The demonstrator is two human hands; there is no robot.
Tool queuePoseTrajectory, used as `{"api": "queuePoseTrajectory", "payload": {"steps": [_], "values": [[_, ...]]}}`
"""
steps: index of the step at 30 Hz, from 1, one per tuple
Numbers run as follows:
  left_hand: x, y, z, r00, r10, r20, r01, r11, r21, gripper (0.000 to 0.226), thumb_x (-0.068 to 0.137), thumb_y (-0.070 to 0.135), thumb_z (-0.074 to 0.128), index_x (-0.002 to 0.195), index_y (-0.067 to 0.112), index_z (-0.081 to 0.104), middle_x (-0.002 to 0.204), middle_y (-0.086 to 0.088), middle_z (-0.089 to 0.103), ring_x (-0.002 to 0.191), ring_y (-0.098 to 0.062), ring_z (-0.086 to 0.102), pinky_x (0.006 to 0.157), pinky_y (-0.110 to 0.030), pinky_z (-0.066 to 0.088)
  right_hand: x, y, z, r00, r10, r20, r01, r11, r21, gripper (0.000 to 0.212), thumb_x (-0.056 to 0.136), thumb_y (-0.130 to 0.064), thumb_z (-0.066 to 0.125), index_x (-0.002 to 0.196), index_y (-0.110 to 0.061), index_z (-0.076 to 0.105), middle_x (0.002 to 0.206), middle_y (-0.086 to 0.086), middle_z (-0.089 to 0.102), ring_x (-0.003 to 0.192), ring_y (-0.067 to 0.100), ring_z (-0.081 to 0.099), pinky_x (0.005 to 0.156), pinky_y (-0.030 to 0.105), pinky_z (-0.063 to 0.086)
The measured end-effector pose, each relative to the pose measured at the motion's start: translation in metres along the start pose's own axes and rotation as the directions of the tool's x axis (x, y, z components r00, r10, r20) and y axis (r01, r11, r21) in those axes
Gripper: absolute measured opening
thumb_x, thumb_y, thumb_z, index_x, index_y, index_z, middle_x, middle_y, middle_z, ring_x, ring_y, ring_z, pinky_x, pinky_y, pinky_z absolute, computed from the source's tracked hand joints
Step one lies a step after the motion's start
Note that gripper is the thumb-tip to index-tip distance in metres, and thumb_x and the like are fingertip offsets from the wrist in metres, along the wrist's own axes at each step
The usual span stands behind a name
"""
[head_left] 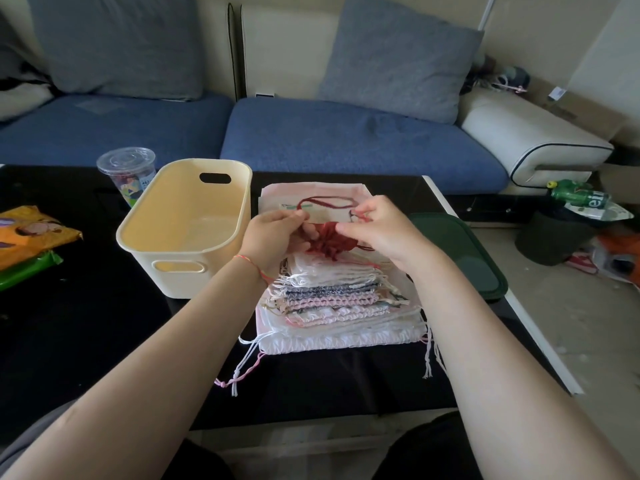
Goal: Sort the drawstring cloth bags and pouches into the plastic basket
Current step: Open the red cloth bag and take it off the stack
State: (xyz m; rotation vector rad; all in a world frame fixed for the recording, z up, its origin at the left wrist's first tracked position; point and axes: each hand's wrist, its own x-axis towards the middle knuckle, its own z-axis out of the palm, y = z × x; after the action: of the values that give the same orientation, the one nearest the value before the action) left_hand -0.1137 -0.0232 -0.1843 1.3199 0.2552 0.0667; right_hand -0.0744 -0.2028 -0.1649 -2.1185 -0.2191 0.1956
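Above the stack [341,308]: red pouch [325,242], between my hands.
Left hand [273,237]: pinching its edge.
Right hand [379,230]: pinching, seemingly, its cord [327,201].
Basket [187,223]: left, apart.

Blue sofa [346,140] with grey cushions [398,60] behind black table [86,341].

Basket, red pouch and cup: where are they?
basket [242,188]: head view, far right rim.
red pouch [327,242]: head view, gathered cloth between the hands.
cup [126,161]: head view, clear lid.
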Motion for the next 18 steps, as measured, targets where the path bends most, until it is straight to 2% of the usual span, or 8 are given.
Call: {"api": "queuePoseTrajectory", "payload": {"steps": [1,3,6,9,12,15,16,18], "values": [[0.001,0.001,-0.001,1.000,-0.009,-0.017,0.008,0.999,-0.048,0.018,0.098,0.014,0.055,0.083,0.007,0.060,0.064,-0.003,0.065,0.065,-0.015,0.065,0.051,-0.018,0.052,-0.002,-0.001,0.002,0.999,0.006,0.036,-0.002,0.993,-0.114,0.041,0.077,-0.034,0.081,0.105,-0.018,0.056,0.106,-0.009,0.060,0.089,0.010,0.059,0.077,0.029,0.047],[0.001,0.003,-0.002,0.999,-0.013,-0.029,0.010,0.993,-0.114,0.017,0.099,0.014,0.053,0.085,0.007,0.058,0.060,-0.001,0.063,0.064,-0.014,0.067,0.053,-0.019,0.054,-0.005,-0.002,0.005,0.994,-0.004,0.106,0.030,0.970,-0.243,0.034,0.076,-0.031,0.081,0.099,-0.020,0.059,0.097,-0.007,0.063,0.087,0.010,0.059,0.072,0.028,0.045],[0.001,0.002,-0.001,0.999,0.016,-0.033,-0.019,0.994,-0.112,0.015,0.100,0.013,0.051,0.086,0.008,0.055,0.054,0.001,0.059,0.062,-0.015,0.067,0.048,-0.020,0.053,-0.007,-0.004,0.007,0.989,-0.015,0.146,0.054,0.962,-0.267,0.019,0.082,-0.023,0.078,0.093,-0.018,0.063,0.087,-0.005,0.064,0.077,0.011,0.059,0.066,0.025,0.043],[0.003,-0.001,-0.001,0.996,0.086,-0.040,-0.084,0.995,0.046,0.015,0.099,0.014,0.053,0.085,0.011,0.055,0.051,0.002,0.054,0.055,-0.016,0.064,0.040,-0.022,0.045,-0.010,-0.008,0.005,0.984,-0.031,0.173,0.077,0.961,-0.266,0.011,0.085,-0.026,0.075,0.089,-0.018,0.068,0.084,-0.004,0.068,0.076,0.011,0.061,0.063,0.023,0.041],[0.007,-0.005,-0.003,0.984,0.163,-0.072,-0.144,0.966,0.214,0.017,0.098,0.015,0.054,0.081,0.013,0.055,0.049,0.001,0.049,0.042,-0.017,0.049,0.039,-0.021,0.035,-0.010,-0.008,-0.001,0.988,-0.048,0.149,0.082,0.969,-0.232,0.005,0.087,-0.029,0.072,0.084,-0.024,0.071,0.092,-0.004,0.071,0.087,0.013,0.065,0.072,0.026,0.047],[0.008,-0.008,-0.006,0.982,0.172,-0.077,-0.145,0.952,0.271,0.016,0.097,0.013,0.056,0.081,0.012,0.059,0.054,-0.002,0.048,0.036,-0.012,0.039,0.038,-0.019,0.034,-0.008,-0.003,-0.011,0.993,-0.060,0.097,0.082,0.966,-0.245,0.005,0.089,-0.027,0.070,0.091,-0.023,0.071,0.094,-0.007,0.068,0.092,0.012,0.063,0.078,0.027,0.046],[0.008,-0.009,-0.006,0.985,0.162,-0.054,-0.141,0.949,0.280,0.014,0.096,0.014,0.058,0.083,0.011,0.061,0.058,-0.004,0.052,0.038,-0.012,0.044,0.041,-0.019,0.039,-0.006,-0.001,-0.011,0.995,-0.070,0.078,0.087,0.964,-0.252,0.006,0.090,-0.026,0.068,0.093,-0.021,0.071,0.093,-0.006,0.068,0.092,0.013,0.062,0.079,0.029,0.046],[0.007,-0.011,-0.005,0.989,0.145,0.010,-0.140,0.939,0.314,0.011,0.093,0.017,0.063,0.086,0.009,0.067,0.069,-0.008,0.062,0.057,-0.019,0.058,0.060,-0.028,0.053,-0.004,0.001,-0.006,0.997,-0.076,0.011,0.077,0.981,-0.177,0.004,0.092,-0.022,0.066,0.094,-0.019,0.069,0.092,-0.004,0.067,0.089,0.013,0.061,0.079,0.029,0.045]]}}
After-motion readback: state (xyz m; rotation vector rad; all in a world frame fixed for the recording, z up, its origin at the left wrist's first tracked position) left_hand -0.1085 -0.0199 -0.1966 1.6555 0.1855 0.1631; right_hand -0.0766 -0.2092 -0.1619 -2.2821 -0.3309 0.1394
